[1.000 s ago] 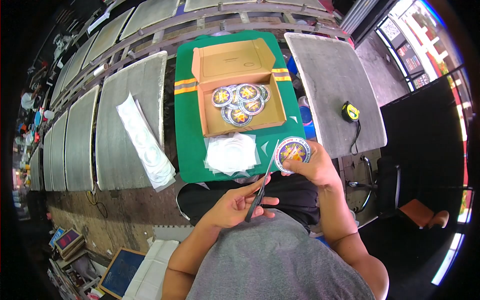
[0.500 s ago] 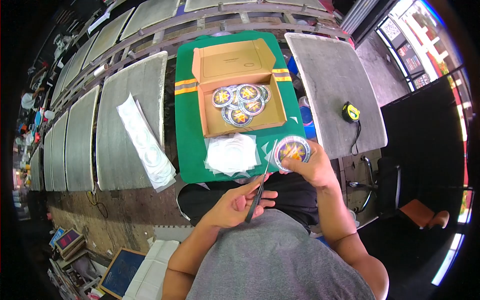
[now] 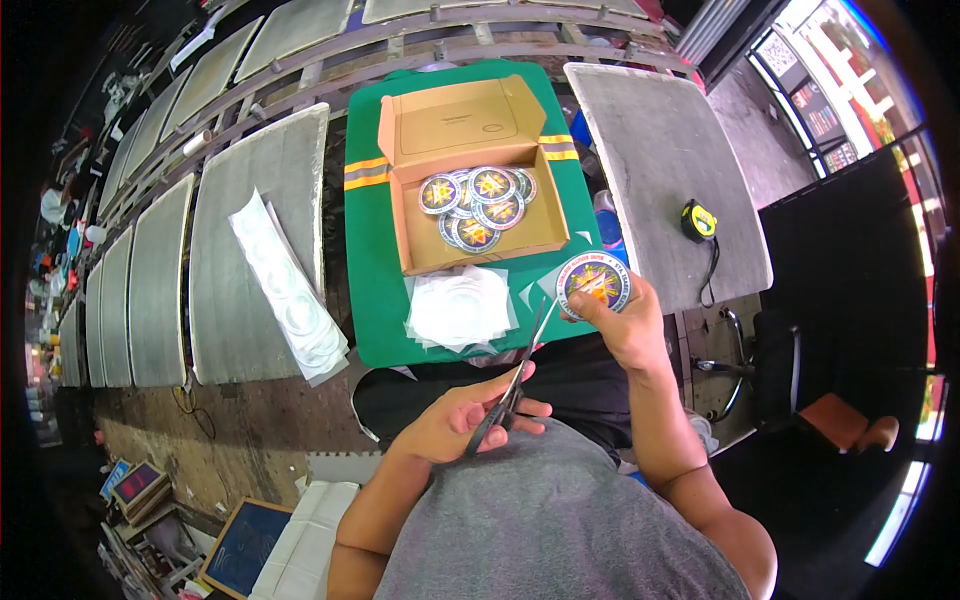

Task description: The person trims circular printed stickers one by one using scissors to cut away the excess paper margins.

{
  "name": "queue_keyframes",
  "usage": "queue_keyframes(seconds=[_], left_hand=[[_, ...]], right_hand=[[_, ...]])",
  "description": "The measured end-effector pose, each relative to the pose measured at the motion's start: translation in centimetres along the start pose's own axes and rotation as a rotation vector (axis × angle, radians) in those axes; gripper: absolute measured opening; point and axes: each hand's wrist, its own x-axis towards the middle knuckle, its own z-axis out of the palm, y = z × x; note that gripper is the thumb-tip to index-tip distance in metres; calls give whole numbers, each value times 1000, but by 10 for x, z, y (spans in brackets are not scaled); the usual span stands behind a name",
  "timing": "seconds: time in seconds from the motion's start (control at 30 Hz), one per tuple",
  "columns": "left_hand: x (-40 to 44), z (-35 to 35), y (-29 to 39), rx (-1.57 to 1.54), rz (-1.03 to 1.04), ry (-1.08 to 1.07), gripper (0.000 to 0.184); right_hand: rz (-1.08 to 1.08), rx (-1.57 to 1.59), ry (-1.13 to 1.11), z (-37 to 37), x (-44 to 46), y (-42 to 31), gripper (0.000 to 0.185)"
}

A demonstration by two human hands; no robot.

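Observation:
My left hand [image 3: 465,415] is closed around the black handles of a pair of scissors [image 3: 529,357], its blades pointing up and slightly apart. Between the thumb and fingers of my right hand [image 3: 630,325] is a round sticker [image 3: 592,281] with a yellow star design and lettered rim. The scissor tips are close to its lower left edge, apart from it. Several similar round stickers [image 3: 477,233] lie in an open cardboard box [image 3: 530,220]. In front of the box sits a stack of white backing-paper pieces [image 3: 460,308], printed side not visible.
The box rests on a green cloth-covered board [image 3: 372,300] with small paper offcuts. Long white sticker strips [image 3: 285,285] lie on the grey board [image 3: 225,310] at left. A yellow tape measure [image 3: 699,220] is on the right grey board [image 3: 660,150]. An office chair [image 3: 775,375] stands at right.
My right hand has raised the round sticker slightly, away from the scissors. My left hand has shifted a little left and down, and the blades have parted.

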Motion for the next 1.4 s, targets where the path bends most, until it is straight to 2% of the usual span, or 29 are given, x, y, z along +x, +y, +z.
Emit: queue_keyframes(seconds=[0.2, 0.3, 0.5, 0.57, 0.8, 1.1, 1.2, 1.27, 1.4], left_hand=[[4, 3, -2, -50, 17, 28, 78], [2, 1, -1, 1, -56, 14, 76], [6, 4, -6, -28, 34, 41, 75], [7, 6, -8, 37, 22, 107, 86], [11, 8, -5, 44, 23, 83, 82], [21, -5, -16, 56, 178, 33, 79], [23, -6, -14, 50, 164, 59, 78], [24, -6, -13, 57, 173, 62, 76], [25, -8, -18, 46, 208, 61, 76]], right_hand=[[-16, 8, -14, 2, -2, -1, 24], [-23, 1, -10, -2, -2, 1, 24], [-56, 19, 18, -3, -1, 7, 24], [-56, 28, 25, -4, -1, 7, 24], [-49, 2, -24, 1, -6, 0, 25], [-39, -16, -49, 10, -10, 4, 26], [-72, -78, -82, 8, -11, 10, 28], [-21, -121, -106, 7, -12, 9, 40], [-7, -105, -110, 8, -14, 4, 40]])
